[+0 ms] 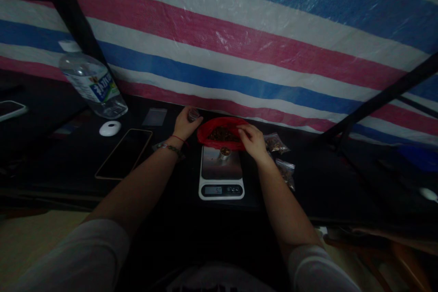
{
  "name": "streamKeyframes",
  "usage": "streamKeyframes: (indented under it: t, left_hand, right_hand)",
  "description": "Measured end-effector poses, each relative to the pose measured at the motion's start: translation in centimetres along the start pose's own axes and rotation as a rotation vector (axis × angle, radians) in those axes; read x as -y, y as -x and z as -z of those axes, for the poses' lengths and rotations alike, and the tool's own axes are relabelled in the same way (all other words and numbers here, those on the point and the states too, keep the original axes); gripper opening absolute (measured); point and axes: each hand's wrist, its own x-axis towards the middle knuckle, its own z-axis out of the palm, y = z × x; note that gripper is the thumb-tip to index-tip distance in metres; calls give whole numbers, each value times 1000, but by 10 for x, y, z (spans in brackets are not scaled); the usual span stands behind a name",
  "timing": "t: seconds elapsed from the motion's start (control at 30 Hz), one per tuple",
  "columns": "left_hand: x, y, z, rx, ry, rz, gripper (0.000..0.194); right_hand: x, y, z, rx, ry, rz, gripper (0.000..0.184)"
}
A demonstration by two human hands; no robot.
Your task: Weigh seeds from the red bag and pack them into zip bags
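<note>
My left hand [184, 124] is closed around a small round container [193, 115], left of an open red plastic bag [208, 124]. Dark brown loose bits [223, 134] fill the bag. At the bag's right side my right hand [252, 140] has its fingers pinched on the rim. Just in front of the bag, a white digital scale [221, 171] lies on the black table. A small metal cup [225, 153] with brownish contents stands on its plate. The lit display [214, 190] seems to read 5.0.
Small filled zip bags [276, 143] lie right of my right hand, another [286, 171] by the forearm. Leftward are an empty zip bag [154, 117], a phone [125, 154], a white rounded object [110, 128] and a clear bottle [94, 83]. Behind hangs a striped plastic sheet [219, 45].
</note>
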Motion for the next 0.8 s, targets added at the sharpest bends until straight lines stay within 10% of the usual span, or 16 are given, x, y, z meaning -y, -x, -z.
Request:
streamKeyframes:
  t: [0.47,0.8]
  left_hand:
    - [-7,1,6,-125,-168,-115,34]
    - [-47,15,15,-106,-262,-350,38]
  right_hand:
    - [27,1,6,527,-66,192,52]
    - [35,2,5,225,-349,17,46]
